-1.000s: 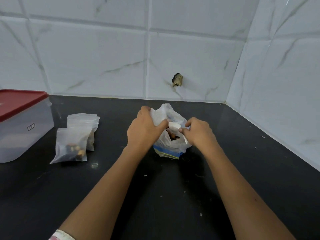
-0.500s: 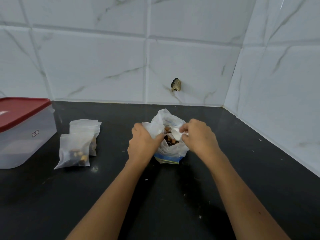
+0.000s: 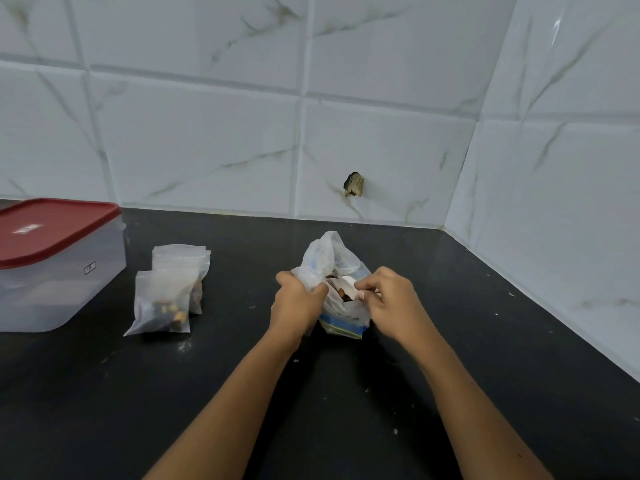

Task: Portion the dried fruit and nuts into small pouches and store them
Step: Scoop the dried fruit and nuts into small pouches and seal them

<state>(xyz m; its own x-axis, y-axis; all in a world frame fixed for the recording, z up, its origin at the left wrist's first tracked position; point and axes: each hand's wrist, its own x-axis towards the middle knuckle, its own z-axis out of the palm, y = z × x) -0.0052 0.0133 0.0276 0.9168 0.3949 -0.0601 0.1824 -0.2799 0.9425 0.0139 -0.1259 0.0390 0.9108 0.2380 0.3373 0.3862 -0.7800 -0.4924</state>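
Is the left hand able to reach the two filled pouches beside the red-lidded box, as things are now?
Probably yes. The left hand grips the big bag by its rim and must let go first; bare counter lies between it and the pouches. The right hand pinches a white scoop.

Two small pouches point(image 3: 162, 303) point(image 3: 181, 259), one large bag point(image 3: 322, 258), one white spoon point(image 3: 349, 285), one red-lidded container point(image 3: 52, 289).

black countertop point(image 3: 526, 341) under white marbled wall tiles point(image 3: 207, 133), one with a ragged hole point(image 3: 354, 184)
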